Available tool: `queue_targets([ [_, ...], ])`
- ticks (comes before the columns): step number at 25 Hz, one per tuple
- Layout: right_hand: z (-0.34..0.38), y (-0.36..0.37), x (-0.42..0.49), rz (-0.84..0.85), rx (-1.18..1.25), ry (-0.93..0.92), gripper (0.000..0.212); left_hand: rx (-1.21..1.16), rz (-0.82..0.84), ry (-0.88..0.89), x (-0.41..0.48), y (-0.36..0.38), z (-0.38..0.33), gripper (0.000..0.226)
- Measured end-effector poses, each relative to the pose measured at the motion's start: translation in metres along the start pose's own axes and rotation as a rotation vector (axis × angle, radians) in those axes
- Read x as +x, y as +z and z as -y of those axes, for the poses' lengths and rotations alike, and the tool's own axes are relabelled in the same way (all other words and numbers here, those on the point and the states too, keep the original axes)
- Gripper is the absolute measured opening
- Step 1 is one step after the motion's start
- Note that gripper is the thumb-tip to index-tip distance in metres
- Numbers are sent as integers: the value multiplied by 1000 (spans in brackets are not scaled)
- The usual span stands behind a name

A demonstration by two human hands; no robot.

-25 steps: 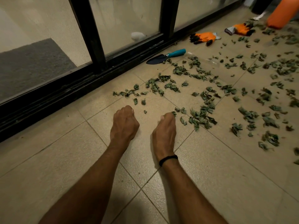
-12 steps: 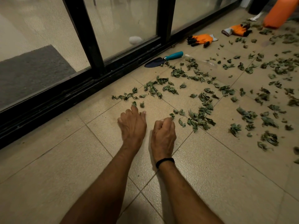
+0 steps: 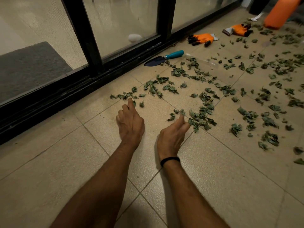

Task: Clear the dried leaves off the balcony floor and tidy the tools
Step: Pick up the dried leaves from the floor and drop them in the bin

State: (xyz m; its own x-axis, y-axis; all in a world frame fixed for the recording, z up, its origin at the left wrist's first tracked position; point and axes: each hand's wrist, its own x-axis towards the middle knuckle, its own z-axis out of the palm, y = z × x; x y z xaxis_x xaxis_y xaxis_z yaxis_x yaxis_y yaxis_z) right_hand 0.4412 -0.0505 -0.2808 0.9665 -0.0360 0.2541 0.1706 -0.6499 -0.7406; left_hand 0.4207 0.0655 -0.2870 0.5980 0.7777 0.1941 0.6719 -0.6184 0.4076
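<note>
Dried leaves [image 3: 202,116] lie unswept beside the trowel [image 3: 164,58], orange gloves [image 3: 201,39] untidied; our left hand [image 3: 130,124] and right hand [image 3: 171,137], loosely open, hold nothing.

Dim warm light, soft shadows under the arms [image 3: 102,186], mild glass [image 3: 125,22] reflections, wide-angle bending at edges, focus mostly sharp.

matt speckled floor tiles [image 3: 213,162] — crinkled dried leaves [image 3: 201,120]
</note>
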Motion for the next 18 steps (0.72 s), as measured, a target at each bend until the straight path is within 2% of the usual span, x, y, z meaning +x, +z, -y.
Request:
queue_targets([
  [2,3,3,4,59,-79,0,46,10,-13,12,2,1,1,49],
  [4,6,7,6,101,-164,8,57,81,-9,8,5,2,-1,70],
  [6,7,11,8,102,-266,1,50,150,-14,0,10,2,-7,81],
  [7,6,13,8,102,-309,-22,42,167,-17,-8,12,4,-8,80],
  [11,7,15,8,64,-359,-54,20,163,-40,-15,15,6,-10,48],
  [15,9,12,6,83,-336,-74,18,148,-38,9,11,3,-9,35],
  [18,10,7,2,140,-293,-103,19,184,25,107,1,-8,-2,27],
])
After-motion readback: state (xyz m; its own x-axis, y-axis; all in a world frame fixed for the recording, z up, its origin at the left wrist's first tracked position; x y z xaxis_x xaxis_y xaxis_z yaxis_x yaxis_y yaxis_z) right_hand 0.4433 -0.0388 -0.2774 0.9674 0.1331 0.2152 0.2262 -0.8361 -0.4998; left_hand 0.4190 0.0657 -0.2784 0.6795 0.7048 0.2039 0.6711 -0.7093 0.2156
